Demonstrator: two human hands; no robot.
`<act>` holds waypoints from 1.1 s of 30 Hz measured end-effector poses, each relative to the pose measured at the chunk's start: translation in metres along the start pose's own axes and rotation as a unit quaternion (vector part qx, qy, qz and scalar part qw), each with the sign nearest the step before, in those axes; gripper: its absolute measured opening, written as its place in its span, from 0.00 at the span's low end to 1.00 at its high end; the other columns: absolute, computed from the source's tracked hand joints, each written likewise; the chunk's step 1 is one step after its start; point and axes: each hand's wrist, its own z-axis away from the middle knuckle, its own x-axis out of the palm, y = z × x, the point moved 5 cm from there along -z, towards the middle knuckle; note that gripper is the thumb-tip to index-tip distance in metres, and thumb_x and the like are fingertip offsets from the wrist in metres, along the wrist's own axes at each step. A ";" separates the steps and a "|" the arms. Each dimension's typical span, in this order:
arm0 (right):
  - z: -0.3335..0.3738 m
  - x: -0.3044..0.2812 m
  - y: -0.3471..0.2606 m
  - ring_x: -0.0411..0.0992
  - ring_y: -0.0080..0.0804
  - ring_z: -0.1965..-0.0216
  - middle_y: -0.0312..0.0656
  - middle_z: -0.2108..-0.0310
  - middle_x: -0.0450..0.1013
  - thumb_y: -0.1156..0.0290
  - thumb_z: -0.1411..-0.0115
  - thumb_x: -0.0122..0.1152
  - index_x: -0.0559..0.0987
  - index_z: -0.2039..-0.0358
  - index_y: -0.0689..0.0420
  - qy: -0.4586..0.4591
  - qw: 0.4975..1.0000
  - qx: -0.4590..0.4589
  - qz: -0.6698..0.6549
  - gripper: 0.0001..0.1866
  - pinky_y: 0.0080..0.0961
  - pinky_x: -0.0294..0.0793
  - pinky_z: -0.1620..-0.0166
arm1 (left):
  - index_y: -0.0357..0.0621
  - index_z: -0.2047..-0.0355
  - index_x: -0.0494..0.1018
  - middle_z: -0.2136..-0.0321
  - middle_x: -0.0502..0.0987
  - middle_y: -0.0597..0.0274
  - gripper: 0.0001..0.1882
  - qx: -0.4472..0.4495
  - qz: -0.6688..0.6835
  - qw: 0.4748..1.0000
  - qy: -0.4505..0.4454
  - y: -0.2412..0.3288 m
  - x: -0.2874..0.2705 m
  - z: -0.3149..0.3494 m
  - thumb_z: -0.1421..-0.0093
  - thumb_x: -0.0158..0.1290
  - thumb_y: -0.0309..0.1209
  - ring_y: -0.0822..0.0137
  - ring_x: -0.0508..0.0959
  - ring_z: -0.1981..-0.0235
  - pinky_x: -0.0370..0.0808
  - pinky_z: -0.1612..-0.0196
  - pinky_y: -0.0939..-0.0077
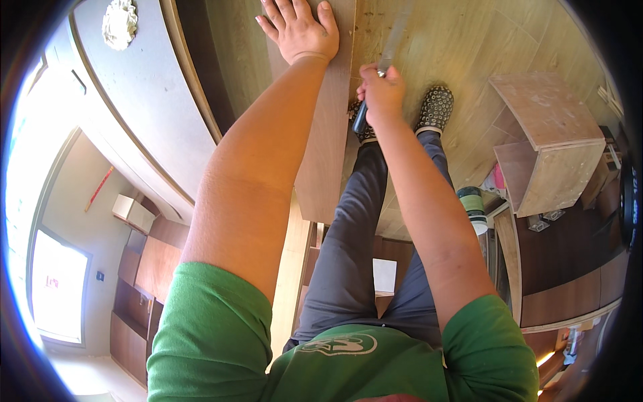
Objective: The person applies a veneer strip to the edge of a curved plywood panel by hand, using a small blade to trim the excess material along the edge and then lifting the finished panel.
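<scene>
My left hand (303, 30) lies palm down near the far end of a long brown wooden board (325, 161), fingers spread. Beside the board's right edge, my right hand (383, 90) is wrapped round the dark blue handle (360, 117) of a long hand tool. Its narrow grey metal blade (395, 40) points away from me and is smeared toward the tip, so its exact kind cannot be told. Small dark specks mark the floor between the board and the blade.
My feet in patterned clogs (435, 107) stand on the wood-look floor (469, 47). A small wooden box (559, 177) and a green-labelled container (471, 201) are at the right. A large pale panel (144, 74) borders the left; wooden cabinets (130, 328) stand behind it.
</scene>
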 end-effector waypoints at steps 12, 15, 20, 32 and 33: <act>0.001 0.008 -0.004 0.65 0.20 0.83 0.33 0.77 0.70 0.79 0.43 0.61 0.77 0.52 0.59 -0.094 0.994 0.019 0.051 0.17 0.21 0.67 0.80 | 0.47 0.29 0.52 0.28 0.48 0.49 0.37 0.001 0.000 1.000 0.003 0.000 0.000 0.001 0.34 0.40 0.50 0.49 0.44 0.27 0.36 0.28 0.46; 0.007 0.012 0.002 0.65 0.20 0.83 0.33 0.77 0.70 0.79 0.44 0.62 0.77 0.51 0.60 -0.093 0.994 0.013 0.048 0.18 0.21 0.67 0.80 | 0.47 0.29 0.52 0.28 0.48 0.49 0.37 -0.001 0.003 1.000 -0.001 0.001 -0.001 0.001 0.34 0.40 0.50 0.49 0.44 0.27 0.36 0.28 0.46; 0.010 0.013 0.007 0.65 0.19 0.82 0.33 0.77 0.70 0.79 0.44 0.62 0.77 0.52 0.63 -0.073 0.997 0.021 0.016 0.18 0.21 0.67 0.79 | 0.47 0.29 0.52 0.28 0.48 0.49 0.37 -0.001 0.001 1.000 -0.003 0.000 0.000 0.000 0.34 0.40 0.50 0.49 0.44 0.27 0.36 0.28 0.47; -0.002 0.014 0.005 0.65 0.22 0.85 0.37 0.78 0.70 0.82 0.47 0.64 0.73 0.62 0.59 -0.103 0.994 0.015 -0.028 0.13 0.23 0.66 0.82 | 0.47 0.29 0.52 0.28 0.48 0.49 0.37 0.000 0.001 1.000 -0.005 -0.001 0.001 0.001 0.34 0.40 0.50 0.49 0.44 0.27 0.36 0.28 0.46; -0.004 0.014 0.005 0.65 0.23 0.85 0.37 0.78 0.70 0.82 0.47 0.64 0.72 0.63 0.59 -0.108 0.993 0.017 -0.035 0.13 0.23 0.66 0.82 | 0.47 0.29 0.52 0.28 0.48 0.49 0.37 0.000 0.002 1.000 -0.006 -0.001 0.001 0.000 0.34 0.40 0.50 0.49 0.44 0.27 0.36 0.28 0.46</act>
